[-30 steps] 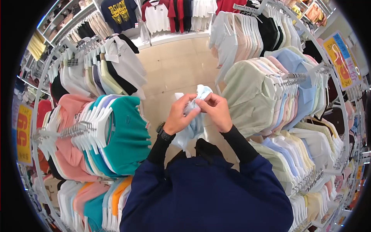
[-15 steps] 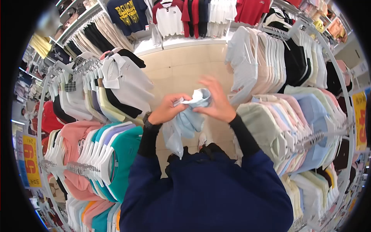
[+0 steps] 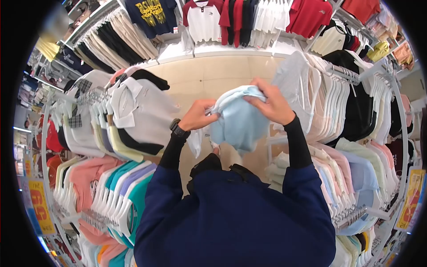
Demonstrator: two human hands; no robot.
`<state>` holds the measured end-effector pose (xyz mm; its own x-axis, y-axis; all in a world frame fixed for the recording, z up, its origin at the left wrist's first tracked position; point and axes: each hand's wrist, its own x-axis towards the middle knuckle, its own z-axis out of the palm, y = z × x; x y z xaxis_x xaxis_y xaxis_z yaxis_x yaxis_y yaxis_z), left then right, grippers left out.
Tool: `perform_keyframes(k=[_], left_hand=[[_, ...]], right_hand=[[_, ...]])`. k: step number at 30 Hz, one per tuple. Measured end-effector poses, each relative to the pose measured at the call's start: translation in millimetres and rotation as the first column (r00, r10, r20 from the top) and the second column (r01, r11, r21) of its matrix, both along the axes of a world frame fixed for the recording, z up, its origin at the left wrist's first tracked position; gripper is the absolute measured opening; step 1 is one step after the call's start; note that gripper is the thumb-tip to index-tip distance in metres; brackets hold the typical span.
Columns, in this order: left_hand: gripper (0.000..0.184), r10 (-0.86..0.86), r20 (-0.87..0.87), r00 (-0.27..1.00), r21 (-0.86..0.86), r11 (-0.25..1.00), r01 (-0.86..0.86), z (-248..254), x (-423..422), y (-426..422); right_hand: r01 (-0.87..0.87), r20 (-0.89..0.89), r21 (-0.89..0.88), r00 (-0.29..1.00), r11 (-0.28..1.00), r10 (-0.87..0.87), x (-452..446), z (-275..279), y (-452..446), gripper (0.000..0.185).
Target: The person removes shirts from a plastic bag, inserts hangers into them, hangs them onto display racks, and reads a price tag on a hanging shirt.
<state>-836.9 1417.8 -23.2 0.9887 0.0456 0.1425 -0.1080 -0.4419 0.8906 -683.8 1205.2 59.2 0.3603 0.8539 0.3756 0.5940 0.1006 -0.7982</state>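
Observation:
A light blue garment [image 3: 240, 122] hangs bunched between my two hands, in front of my body and above the floor. My left hand [image 3: 200, 115], with a dark watch on its wrist, pinches the garment's left upper edge. The fingers of my right hand [image 3: 270, 103] are closed on its upper right edge. Its cut cannot be made out, as the cloth is folded and its lower part is blurred. Below my left hand dangles a pale, thin, translucent piece [image 3: 194, 143] that looks like plastic.
Racks of shirts on white hangers stand on both sides, with a grey polo shirt [image 3: 144, 104] at left and a pale grey top [image 3: 293, 82] at right. Folded clothes [image 3: 278, 169] lie low at right. A white display ledge [image 3: 213, 50] crosses the far end of the tiled floor [image 3: 191, 73].
The garment is spread wider between my hands. My right hand has moved right and closed on its edge; before, its fingers were apart and blurred. The view has shifted slightly.

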Motion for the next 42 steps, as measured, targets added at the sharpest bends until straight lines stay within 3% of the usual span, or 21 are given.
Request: perform_keyframes(k=[4,7,10,13,16,24,28,31,34,36,42], left_hand=[[0.016,0.073,0.029,0.997,-0.1,0.993,-0.07,-23.8,54.9,33.7],[0.013,0.102,0.063,0.993,-0.263,0.961,-0.082,-22.5,96.0,62.5],[0.012,0.194,0.146,0.97,-0.456,0.884,-0.108,-17.2,129.3,83.1],[0.015,0.03,0.315,0.949,-0.361,0.928,0.091,-24.2,168.9,114.2],[0.017,-0.022,0.428,0.903,-0.102,0.992,0.072,-19.6,202.7,129.5],[0.024,-0.142,0.282,0.949,-0.182,0.963,0.198,-25.6,300.2,149.7],[0.021,-0.171,0.294,0.941,-0.278,0.926,0.255,-30.0,371.3,170.8],[0.013,-0.318,0.069,0.946,-0.347,0.881,0.321,-16.1,417.4,185.8],[0.017,-0.387,0.007,0.922,-0.22,0.899,0.379,-12.3,466.6,188.1],[0.02,-0.331,0.037,0.943,-0.191,0.924,0.332,-11.1,493.4,189.1],[0.022,-0.332,0.029,0.943,-0.009,0.943,0.332,-0.2,556.0,205.2]], right_hand=[[0.126,0.029,-0.063,0.992,0.99,-0.124,44.3,14.3,20.8,0.019],[0.257,0.123,-0.082,0.961,0.963,-0.246,83.8,17.7,33.5,0.019],[0.33,0.074,-0.103,0.943,0.938,-0.324,117.5,24.7,47.4,0.02],[0.337,-0.017,-0.08,0.94,0.938,-0.34,138.2,30.7,69.1,0.02],[0.327,-0.047,-0.104,0.942,0.939,-0.333,159.5,33.9,84.7,0.019],[0.313,-0.182,-0.042,0.931,0.949,-0.315,238.3,24.2,124.9,0.018],[0.453,-0.129,-0.034,0.882,0.891,-0.453,289.8,16.1,122.1,0.017],[0.546,-0.074,-0.02,0.835,0.838,-0.545,331.0,7.9,113.1,0.017],[0.585,-0.051,-0.003,0.81,0.811,-0.584,363.3,3.5,108.4,0.017],[0.62,-0.024,-0.006,0.784,0.785,-0.62,386.9,1.4,105.7,0.017],[0.762,0.225,-0.027,0.636,0.647,-0.738,434.5,-11.3,107.7,0.019]])
